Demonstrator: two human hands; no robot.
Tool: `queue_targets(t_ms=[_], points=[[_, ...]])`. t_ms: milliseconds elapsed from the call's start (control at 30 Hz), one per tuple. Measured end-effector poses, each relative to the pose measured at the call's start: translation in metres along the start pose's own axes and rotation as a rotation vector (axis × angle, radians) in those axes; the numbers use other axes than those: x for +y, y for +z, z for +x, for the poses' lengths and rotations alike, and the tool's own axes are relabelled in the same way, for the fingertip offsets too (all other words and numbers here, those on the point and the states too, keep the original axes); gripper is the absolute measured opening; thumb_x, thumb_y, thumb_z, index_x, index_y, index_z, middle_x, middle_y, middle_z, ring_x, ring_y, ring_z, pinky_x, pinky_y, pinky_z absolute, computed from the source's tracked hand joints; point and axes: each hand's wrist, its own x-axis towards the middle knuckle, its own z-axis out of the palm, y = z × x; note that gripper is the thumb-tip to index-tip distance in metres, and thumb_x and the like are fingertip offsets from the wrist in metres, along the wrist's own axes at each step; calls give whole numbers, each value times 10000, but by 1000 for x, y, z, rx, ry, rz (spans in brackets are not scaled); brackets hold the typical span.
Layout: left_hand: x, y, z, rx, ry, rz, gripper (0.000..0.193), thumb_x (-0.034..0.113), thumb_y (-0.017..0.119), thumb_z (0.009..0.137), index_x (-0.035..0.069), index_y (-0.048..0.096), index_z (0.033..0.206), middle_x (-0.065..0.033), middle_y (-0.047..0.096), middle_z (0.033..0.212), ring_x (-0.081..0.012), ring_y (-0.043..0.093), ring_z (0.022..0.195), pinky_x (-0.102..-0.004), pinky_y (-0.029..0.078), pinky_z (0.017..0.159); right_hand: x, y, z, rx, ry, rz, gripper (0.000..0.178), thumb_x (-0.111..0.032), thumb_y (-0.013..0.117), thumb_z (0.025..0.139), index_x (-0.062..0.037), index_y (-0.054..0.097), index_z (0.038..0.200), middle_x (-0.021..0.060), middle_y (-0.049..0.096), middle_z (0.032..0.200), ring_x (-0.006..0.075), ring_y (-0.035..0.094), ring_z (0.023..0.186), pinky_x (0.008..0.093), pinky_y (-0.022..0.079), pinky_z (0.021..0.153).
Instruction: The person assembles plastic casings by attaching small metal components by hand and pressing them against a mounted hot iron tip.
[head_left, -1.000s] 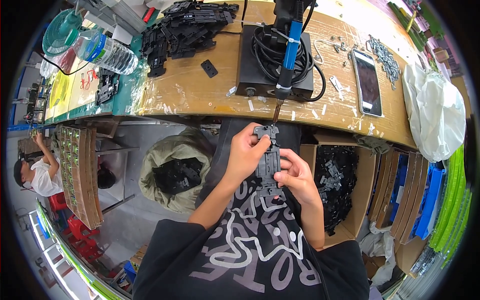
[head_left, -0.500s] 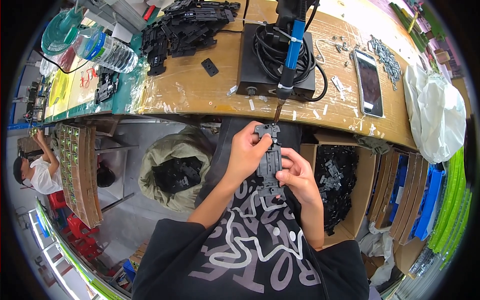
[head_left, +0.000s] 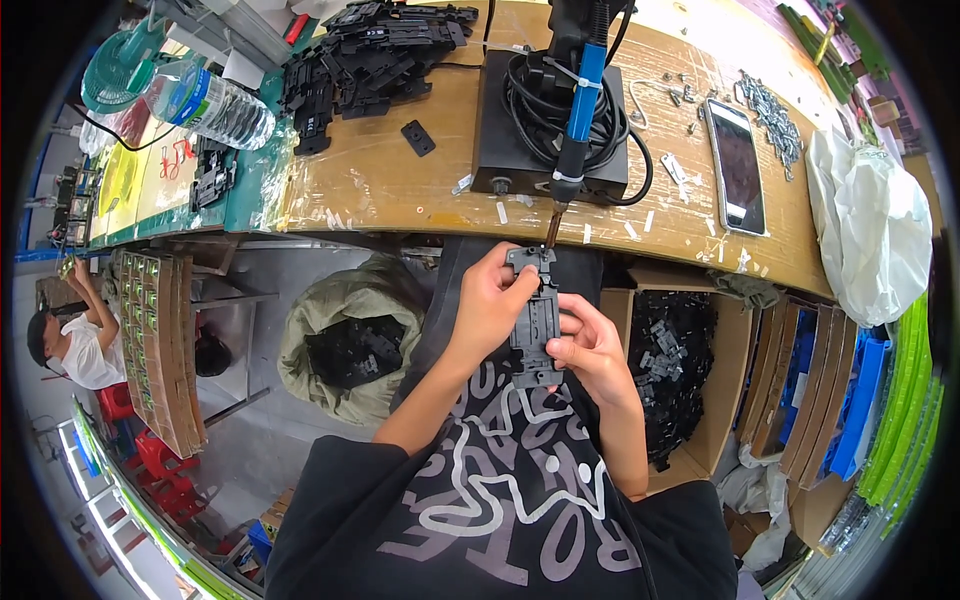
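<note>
Workbench ahead, black part lengthwise toward it.

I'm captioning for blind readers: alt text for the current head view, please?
A person's left hand and right hand hold a long black plastic part, its upper end near the metal tip of a corded blue tool. On the workbench lie a heap of black parts, a smartphone and small metal pieces.

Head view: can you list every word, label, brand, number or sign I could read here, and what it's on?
Black shirt: large grey and white lettering, partly lost in folds; I won't copy its words.
Bottle label: print too small to read.
Phone: no readable text on its dark screen.
Held black part: no readable marks.
</note>
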Motion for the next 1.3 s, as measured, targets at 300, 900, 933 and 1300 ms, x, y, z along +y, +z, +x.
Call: queue_targets(t_ms=[300, 900, 933, 1300], points=[[4, 1, 1, -4, -7, -53, 112, 48, 503, 796, -22, 505, 884, -30, 565, 659, -37, 485, 568, -191, 385, 478, -4, 3, -2, 25, -10, -18, 440, -1, 587, 736, 12, 419, 1142, 86, 586, 920, 76, 542, 683, 183, 421, 562], [3, 0, 2, -20, -43, -73, 88, 31, 491, 801, -15, 511, 873, -23, 567, 688, -41, 520, 569, -172, 418, 501, -8, 6, -2, 2, 4, 36, 435, -20, 588, 748, 11, 415, 1146, 80, 585, 943, 77, 553, 736, 178, 426, 577], [3, 0, 2, -22, -38, -88, 93, 31, 493, 801, -15, 512, 880, -21, 567, 685, -41, 521, 569, -170, 418, 501, -8, 5, -2, 3, 4, 36, 435, -20, 588, 748, 11, 415, 1146, 80, 585, 943, 77, 553, 736, 178, 426, 577], [4, -1, -5, -25, -17, -101, 87, 40, 506, 803, -17, 492, 867, -16, 553, 665, -23, 467, 564, -177, 368, 470, -4, 9, -7, 0, 7, -5, 443, -1, 573, 749, 8, 402, 1158, 86, 580, 934, 81, 551, 734, 190, 445, 591]])
